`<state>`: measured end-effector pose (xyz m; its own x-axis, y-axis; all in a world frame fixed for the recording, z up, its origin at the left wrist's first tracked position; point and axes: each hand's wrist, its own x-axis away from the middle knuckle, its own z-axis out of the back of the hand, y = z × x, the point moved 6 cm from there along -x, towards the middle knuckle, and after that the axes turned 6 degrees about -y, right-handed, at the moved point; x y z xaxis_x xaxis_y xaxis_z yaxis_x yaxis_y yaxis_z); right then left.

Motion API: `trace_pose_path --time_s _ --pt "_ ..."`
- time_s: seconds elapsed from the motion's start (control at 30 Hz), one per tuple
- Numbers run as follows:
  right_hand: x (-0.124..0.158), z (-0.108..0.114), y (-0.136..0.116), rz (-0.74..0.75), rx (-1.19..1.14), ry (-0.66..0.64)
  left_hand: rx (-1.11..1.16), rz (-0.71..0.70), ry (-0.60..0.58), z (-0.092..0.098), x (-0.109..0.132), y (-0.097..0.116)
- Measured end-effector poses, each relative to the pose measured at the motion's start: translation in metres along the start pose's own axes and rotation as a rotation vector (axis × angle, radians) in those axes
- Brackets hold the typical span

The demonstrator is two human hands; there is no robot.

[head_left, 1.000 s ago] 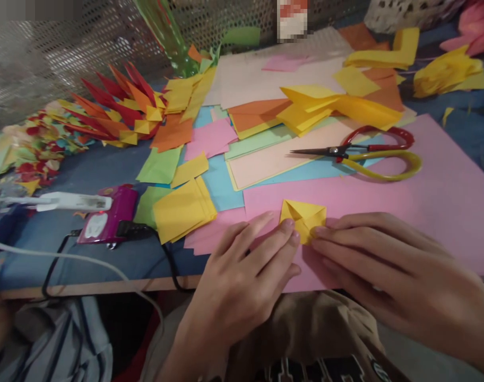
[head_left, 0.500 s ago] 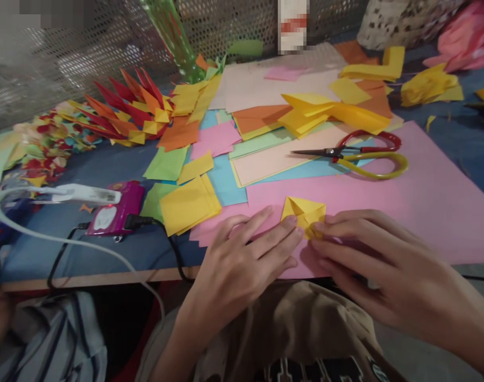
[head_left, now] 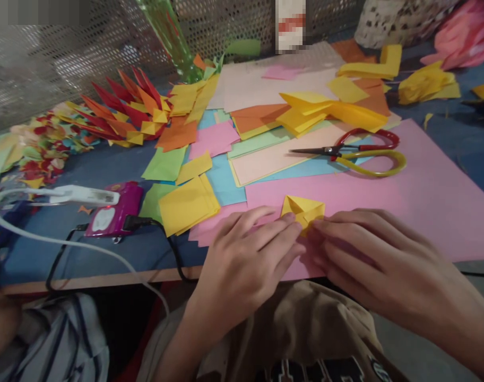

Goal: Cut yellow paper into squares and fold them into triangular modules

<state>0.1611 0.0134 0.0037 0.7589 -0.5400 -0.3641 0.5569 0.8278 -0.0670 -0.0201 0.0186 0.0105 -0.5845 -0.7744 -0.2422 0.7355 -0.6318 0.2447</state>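
A small piece of folded yellow paper (head_left: 304,206) lies on a large pink sheet (head_left: 369,196) near the table's front edge. From the left, my left hand (head_left: 245,254) holds it down with the index and middle fingertips on its lower left part. Closed at its lower right corner, my right hand (head_left: 377,252) has thumb and fingers pinched together there. My fingers cover the lower part of the paper. Behind it rest scissors (head_left: 333,153) with one red and one yellow handle, blades pointing left.
Yellow paper squares (head_left: 189,204) are stacked left of my hands. A purple power adapter (head_left: 114,209) with a white plug and cables sits further left. Red and orange folded points (head_left: 126,106) stand behind. A yellow folded strip (head_left: 329,111) lies past the scissors. Another person's striped clothing (head_left: 59,339) shows lower left.
My right fingers have curled closer at the paper's lower corner. My left fingers have shifted slightly, with the index finger more bent. The paper stays in place.
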Motion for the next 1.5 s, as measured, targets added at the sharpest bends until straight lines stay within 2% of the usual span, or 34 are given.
trace_pose_path --time_s 0.07,0.2,0.37,0.5,0.6,0.67,0.73,0.83,0.97,1.17,1.5 --pt "-0.002 0.001 0.006 -0.013 -0.06 0.0 -0.028 0.026 -0.019 -0.003 -0.007 0.0" --pt "-0.007 0.003 0.017 -0.022 -0.149 0.009 -0.05 0.028 -0.134 -0.009 -0.019 0.002" --pt "-0.008 0.006 0.025 -0.043 -0.176 0.043 0.026 0.022 -0.23 -0.004 -0.027 -0.001" --pt "-0.008 0.006 0.027 -0.107 -0.236 0.044 0.074 0.02 -0.249 -0.002 -0.03 -0.003" --pt "-0.007 0.005 0.026 -0.134 -0.268 0.032 0.001 -0.044 -0.228 -0.003 -0.029 -0.004" --pt "-0.005 0.005 0.025 -0.132 -0.261 0.031 -0.05 -0.111 -0.161 -0.001 -0.025 -0.002" --pt "-0.001 0.002 0.024 -0.132 -0.233 0.005 -0.031 -0.146 -0.082 0.003 -0.021 -0.002" --pt "0.006 -0.002 0.023 -0.142 -0.195 -0.062 0.058 -0.172 -0.034 0.006 -0.017 -0.003" --pt "0.013 -0.001 0.023 -0.138 -0.221 -0.092 0.047 -0.208 -0.021 0.008 -0.016 -0.003" --pt "0.013 0.005 0.018 -0.009 -0.149 -0.05 -0.026 -0.198 -0.01 0.008 -0.018 -0.002" --pt "0.021 0.002 0.016 -0.048 -0.173 -0.053 -0.119 -0.246 -0.011 0.007 -0.015 -0.001"
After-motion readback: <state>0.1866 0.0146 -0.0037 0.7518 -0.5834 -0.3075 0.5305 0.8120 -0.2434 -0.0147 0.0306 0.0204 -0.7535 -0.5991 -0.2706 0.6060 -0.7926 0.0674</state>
